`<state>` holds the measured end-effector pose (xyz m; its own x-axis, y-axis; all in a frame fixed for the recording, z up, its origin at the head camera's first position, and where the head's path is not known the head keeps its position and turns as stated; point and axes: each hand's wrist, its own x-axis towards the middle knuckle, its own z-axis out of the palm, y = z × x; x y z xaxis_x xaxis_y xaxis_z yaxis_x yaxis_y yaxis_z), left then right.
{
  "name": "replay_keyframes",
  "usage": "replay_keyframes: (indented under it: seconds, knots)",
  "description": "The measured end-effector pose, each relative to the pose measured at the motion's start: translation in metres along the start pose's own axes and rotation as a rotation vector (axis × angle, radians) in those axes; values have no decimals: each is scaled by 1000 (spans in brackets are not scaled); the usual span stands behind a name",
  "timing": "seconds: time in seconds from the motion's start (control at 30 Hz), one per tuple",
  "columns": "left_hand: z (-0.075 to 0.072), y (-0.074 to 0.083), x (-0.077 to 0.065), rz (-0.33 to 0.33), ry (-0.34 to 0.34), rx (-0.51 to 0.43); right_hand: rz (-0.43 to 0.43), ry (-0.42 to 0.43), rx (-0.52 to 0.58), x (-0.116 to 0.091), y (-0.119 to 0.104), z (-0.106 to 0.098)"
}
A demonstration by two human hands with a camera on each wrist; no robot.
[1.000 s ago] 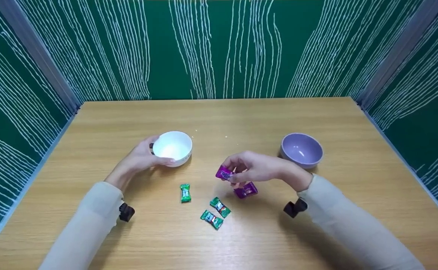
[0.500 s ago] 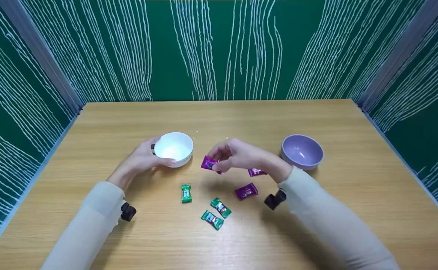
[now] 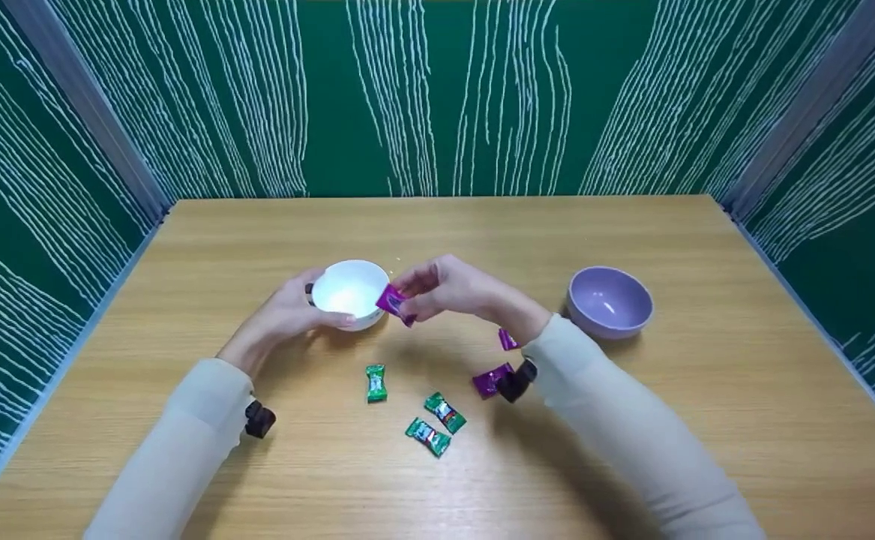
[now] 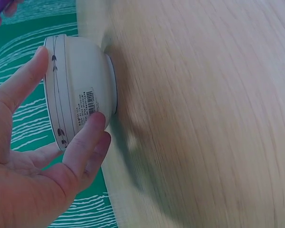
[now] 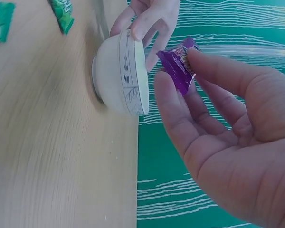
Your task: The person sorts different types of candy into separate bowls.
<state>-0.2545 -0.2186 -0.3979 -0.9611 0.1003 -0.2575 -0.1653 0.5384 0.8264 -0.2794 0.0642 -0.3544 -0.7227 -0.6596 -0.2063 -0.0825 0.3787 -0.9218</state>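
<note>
My left hand (image 3: 287, 309) holds a white bowl (image 3: 351, 289) at its left side, thumb at the rim and fingers spread along the outer wall. The bowl stands upright on the table; a leaf-pattern band and a barcode label show on the bowl (image 4: 80, 80) in the left wrist view. Between thumb and fingers, my right hand (image 3: 456, 289) pinches a purple-wrapped candy (image 3: 394, 301) at the bowl's right rim. The right wrist view shows the candy (image 5: 180, 66) above the table, just outside the bowl's mouth.
Green-wrapped candies lie in front: one (image 3: 376, 383) below the white bowl, two more (image 3: 444, 412) closer to the front edge. Two purple candies (image 3: 488, 381) lie partly hidden by the right arm and its wrist camera. A purple bowl (image 3: 609, 304) stands right on the wooden table (image 3: 295, 480).
My right hand has carried the purple candy left and away from me, from above the purple candies to the white bowl's rim. The left hand keeps its hold on the bowl.
</note>
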Motion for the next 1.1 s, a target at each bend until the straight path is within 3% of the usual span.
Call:
replay_keyframes:
  seconds: [0.37,0.77,1.1]
  knots:
    - [6,0,5,56,-12,12,30,76,99,28,-7,11]
    - [4,-3,4,24,-17,14,90,237,171,62,6,26]
    - [-2,-2,0,11,0,26,95,254,264,69,12,31]
